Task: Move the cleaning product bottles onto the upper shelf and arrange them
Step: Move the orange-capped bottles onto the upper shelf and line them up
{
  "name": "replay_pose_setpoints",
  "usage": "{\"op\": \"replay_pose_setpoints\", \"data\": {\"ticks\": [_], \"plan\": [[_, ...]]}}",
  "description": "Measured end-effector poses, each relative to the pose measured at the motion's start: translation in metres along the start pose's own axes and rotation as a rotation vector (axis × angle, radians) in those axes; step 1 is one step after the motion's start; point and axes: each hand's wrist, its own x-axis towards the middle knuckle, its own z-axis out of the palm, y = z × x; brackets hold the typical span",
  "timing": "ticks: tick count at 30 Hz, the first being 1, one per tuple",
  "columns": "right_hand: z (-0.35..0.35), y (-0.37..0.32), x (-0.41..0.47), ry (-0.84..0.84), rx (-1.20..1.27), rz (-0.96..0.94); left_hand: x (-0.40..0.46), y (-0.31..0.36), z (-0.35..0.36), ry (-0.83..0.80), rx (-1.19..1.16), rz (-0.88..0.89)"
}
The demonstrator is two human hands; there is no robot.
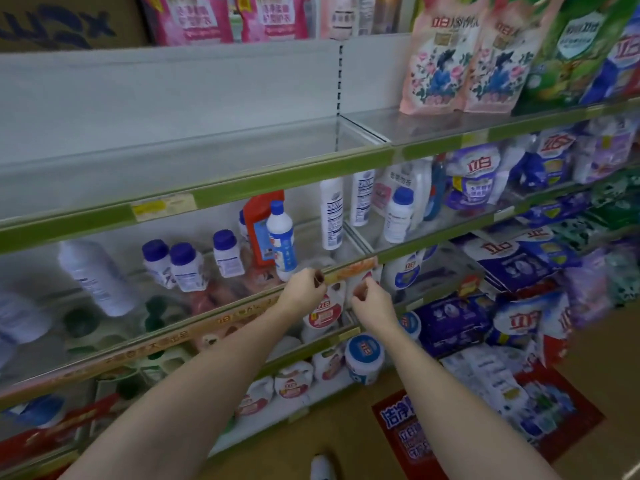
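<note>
Centre frame, left hand (304,287) and right hand (369,299) hang loosely curled, empty, before the bottles (280,237); upper shelf (207,199) bare at left.

A: Hands?
B: Left hand (304,285) and right hand (369,299) both reach to the front edge of the middle shelf (242,308), fingers loosely curled, holding nothing that I can make out. Blurry.
A: Bottles?
B: On that shelf: white bottle with blue cap (281,239) upright just above the left hand, red bottle (259,225) right behind it, three small blue-capped bottles (188,261) to its left, a big white bottle (95,277) tilted further left.
A: Upper shelf?
B: Upper shelf (207,199) bare on the left; pink floral bags (441,60) at its right end.
A: Below?
B: White jugs with red labels (323,311), blue-lidded tub (363,356), floor sticker (485,424).
</note>
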Motion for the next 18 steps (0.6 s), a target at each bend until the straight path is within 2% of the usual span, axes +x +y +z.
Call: {"op": "replay_pose_setpoints", "data": {"ticks": [8, 12, 18], "plan": [[-0.014, -0.013, 0.119, -0.057, -0.079, 0.007, 0.113, 0.01, 0.022, 0.091, -0.245, -0.176], [-0.017, -0.011, 0.151, -0.089, -0.068, 0.0, 0.138, 0.011, 0.032, 0.089, -0.449, -0.274], [-0.024, -0.003, 0.201, -0.142, -0.051, -0.089, 0.174, 0.015, 0.041, 0.116, -0.602, -0.382]]}}
